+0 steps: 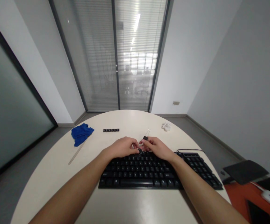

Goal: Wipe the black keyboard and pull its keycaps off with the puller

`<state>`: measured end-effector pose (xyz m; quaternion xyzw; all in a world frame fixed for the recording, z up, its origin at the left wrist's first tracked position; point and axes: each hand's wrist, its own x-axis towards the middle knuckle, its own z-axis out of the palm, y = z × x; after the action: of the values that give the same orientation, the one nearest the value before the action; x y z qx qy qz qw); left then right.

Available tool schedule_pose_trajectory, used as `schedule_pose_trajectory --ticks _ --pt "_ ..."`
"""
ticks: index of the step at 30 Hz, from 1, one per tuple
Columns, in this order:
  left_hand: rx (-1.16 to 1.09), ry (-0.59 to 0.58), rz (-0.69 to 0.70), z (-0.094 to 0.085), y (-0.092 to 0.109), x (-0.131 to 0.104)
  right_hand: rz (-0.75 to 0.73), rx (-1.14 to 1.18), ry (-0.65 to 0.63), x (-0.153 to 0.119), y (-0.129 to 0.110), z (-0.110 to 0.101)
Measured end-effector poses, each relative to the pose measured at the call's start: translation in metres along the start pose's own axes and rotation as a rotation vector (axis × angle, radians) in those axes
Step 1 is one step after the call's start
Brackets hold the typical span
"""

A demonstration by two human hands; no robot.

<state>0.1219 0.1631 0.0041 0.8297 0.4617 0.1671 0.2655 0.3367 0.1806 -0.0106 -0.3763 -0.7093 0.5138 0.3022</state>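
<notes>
One left hand (123, 147) and one right hand (160, 148) meet over the far edge of a black keyboard (144, 171) lying on the worktop (116, 207). The right fingers are clamped on the dark handle of a wire tool (145, 138), its near end directed at a small black key (139, 151). The left fingers curl close around that key; whether they grip it cannot be told. Farther left, a row of black keycaps (111, 130) lies apart from the keyboard. The step in hand appears to be working a far-row key with the wire; the next move would call for an even hold beneath it and a straight lift.
</notes>
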Motion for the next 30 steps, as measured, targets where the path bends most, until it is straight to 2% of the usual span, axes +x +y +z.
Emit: schedule_pose_trajectory --ticks 4,8,16,24,30 --pt "0.008 0.114 0.052 -0.003 0.008 0.000 0.026 0.094 0.070 0.002 0.000 -0.001" --pt "0.145 0.182 0.105 -0.005 0.016 -0.002 0.033 0.144 0.090 0.004 0.001 -0.001" --pt "0.325 0.139 0.273 -0.010 0.015 -0.005 0.028 0.216 0.139 0.007 0.007 -0.002" --pt "0.368 0.231 0.349 -0.003 0.002 0.000 0.123 0.319 0.176 0.007 0.003 -0.003" --pt "0.366 0.283 0.404 -0.002 0.001 0.001 0.183 0.326 0.167 0.005 -0.002 -0.003"
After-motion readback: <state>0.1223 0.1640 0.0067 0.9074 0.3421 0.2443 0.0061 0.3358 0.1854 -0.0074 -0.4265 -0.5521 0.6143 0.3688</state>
